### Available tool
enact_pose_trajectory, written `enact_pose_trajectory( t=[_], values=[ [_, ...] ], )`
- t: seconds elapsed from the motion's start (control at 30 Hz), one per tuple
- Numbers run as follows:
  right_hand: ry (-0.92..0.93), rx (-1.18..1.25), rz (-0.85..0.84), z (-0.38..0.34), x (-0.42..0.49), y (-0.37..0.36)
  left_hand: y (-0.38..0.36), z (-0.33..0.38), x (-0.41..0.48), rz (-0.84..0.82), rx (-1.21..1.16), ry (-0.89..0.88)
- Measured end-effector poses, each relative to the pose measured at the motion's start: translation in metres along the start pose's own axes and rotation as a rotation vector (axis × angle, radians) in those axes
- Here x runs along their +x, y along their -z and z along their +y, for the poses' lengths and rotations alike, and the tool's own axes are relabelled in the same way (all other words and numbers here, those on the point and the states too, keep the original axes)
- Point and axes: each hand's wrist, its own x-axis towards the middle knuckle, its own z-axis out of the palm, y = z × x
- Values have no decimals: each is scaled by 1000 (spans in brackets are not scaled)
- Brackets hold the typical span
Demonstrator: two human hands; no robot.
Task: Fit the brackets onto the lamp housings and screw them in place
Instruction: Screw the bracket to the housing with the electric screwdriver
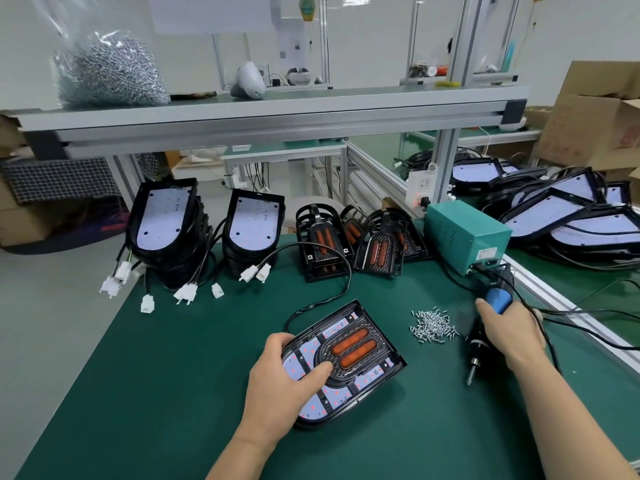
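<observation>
currently one housing (337, 398), one screwdriver (477, 349), one screw pile (433, 325).

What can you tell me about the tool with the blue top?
It is an electric screwdriver: dark body, blue cap, metal bit pointing down toward the green mat, tilted. The right hand grips its middle. A black cable runs from its top to the teal box. Loose screws lie beside it.

Covered and unclear
The left hand (277, 379) hides the lamp housing (374, 375) along its left edge; the screwdriver (475, 358) bit seems blurred.
</observation>
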Motion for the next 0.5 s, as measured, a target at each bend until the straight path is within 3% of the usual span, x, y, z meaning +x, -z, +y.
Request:
enact_pose_trajectory(
  t=[0.17, 0.27, 0.33, 0.43, 0.5],
  values=[
    [110, -153, -133, -6, -19, 6, 0, 1, 0, -15, -19, -9],
    [191, -396, -224, -19, -37, 20, 0, 1, 1, -10, -29, -16],
    [281, -549, -198, -38, -46, 33, 0, 2, 1, -2, -36, -21],
    [457, -431, -137, -75, -43, 30, 0, 1, 1, 3, -40, -25],
    [487, -158, -249, -105, -36, 7, 0, 1, 0, 2, -38, -31]
  ],
)
